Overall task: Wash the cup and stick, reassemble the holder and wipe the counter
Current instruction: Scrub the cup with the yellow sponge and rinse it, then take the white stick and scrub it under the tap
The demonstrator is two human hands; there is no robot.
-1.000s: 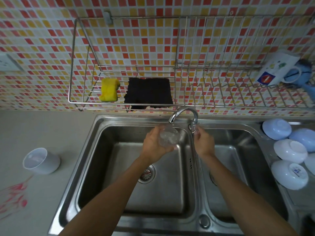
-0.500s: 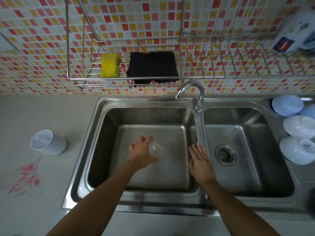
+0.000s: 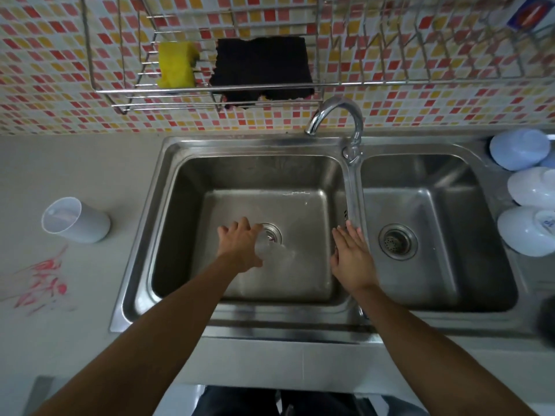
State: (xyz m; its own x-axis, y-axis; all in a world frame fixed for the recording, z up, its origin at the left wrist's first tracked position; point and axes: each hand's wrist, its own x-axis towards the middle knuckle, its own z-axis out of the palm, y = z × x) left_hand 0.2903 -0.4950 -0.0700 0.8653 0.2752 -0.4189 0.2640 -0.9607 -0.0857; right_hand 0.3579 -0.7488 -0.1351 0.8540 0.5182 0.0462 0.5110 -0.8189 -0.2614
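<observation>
Two hands down in the sink: left hand (image 3: 240, 244) curled round a clear cup (image 3: 265, 250), tipped on its side low in the left basin (image 3: 186, 205) just by the drain (image 3: 271, 234). Right hand (image 3: 351, 256) flat, fingers straight, against the divider (image 3: 354, 193) between basins. Off left on the counter (image 3: 90, 163), white holder cup (image 3: 75, 220) near red smears (image 3: 45, 280)

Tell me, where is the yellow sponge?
The yellow sponge sits on the wire rack on the tiled wall, upper left in the head view, just left of the black cloth.
</observation>
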